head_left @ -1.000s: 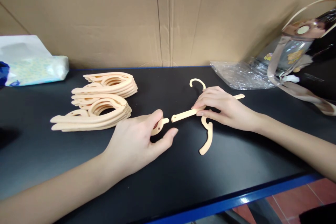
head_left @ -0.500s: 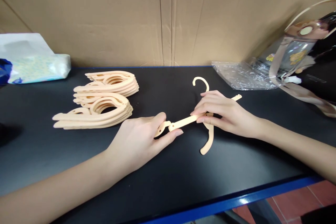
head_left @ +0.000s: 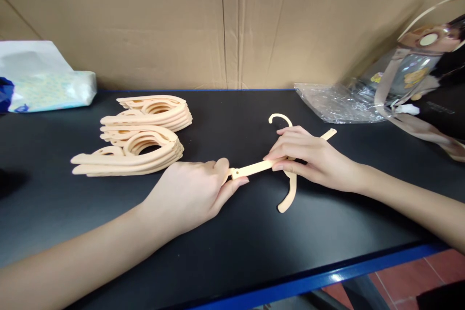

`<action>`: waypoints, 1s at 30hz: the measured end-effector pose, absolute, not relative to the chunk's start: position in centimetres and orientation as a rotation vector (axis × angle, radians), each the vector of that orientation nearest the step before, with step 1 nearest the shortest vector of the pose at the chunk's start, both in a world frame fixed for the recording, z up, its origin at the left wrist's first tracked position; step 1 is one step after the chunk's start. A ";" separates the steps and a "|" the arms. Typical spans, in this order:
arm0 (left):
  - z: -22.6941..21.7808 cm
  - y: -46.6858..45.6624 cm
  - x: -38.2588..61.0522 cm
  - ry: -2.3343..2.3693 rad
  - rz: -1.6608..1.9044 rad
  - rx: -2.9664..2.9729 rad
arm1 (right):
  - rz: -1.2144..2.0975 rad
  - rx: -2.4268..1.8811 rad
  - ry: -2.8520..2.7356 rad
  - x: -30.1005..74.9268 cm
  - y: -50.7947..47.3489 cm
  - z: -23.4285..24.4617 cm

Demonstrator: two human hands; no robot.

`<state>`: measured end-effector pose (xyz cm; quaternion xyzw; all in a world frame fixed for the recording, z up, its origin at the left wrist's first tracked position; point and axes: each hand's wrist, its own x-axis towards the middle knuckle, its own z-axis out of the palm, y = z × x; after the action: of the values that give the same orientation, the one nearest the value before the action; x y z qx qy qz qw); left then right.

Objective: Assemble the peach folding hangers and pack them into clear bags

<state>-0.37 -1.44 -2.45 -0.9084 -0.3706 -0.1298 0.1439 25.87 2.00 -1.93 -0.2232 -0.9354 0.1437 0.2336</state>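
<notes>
Between my two hands is a cream plastic folding hanger, its straight bar running from one hand to the other. My left hand is closed around the end piece at the bar's left joint, hiding most of that piece. My right hand pinches the hanger near its centre with thumb and fingers and covers the middle. A curved hook sticks out above the right hand, a short curved arm below it, and a straight tip beyond its back.
Folded cream hangers lie in two neighbouring piles at the left on the black table. A tissue pack sits at the back left. Clear plastic wrap and a strapped bottle are at the right, before a cardboard wall.
My left hand has closed further over the hanger's left end piece, so less of it shows. The right hand keeps its hold. The view has shifted slightly.
</notes>
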 end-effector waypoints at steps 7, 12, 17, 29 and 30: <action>-2.1 -1.6 -0.3 -0.986 -0.360 -2.600 | 0.398 -0.635 -2.577 25.8 1.9 -2.0; -2.0 -1.8 -0.1 -0.952 -0.328 -2.631 | 0.351 -0.628 -2.577 25.7 1.9 -1.8; -2.0 -2.0 -0.1 -0.970 -0.286 -2.668 | 0.348 -0.639 -2.576 25.8 1.7 -1.7; -2.0 -1.9 -0.2 -0.914 -0.307 -2.649 | 0.432 -0.665 -2.585 25.7 1.6 -1.4; -2.0 -1.9 -0.2 -0.904 -0.309 -2.646 | 0.445 -0.666 -2.586 25.7 1.6 -1.3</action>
<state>-0.20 -1.89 -1.99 -0.9279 -0.3172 -0.1084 0.1634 25.66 1.60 -1.33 -0.2402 -0.9328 0.1606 0.2154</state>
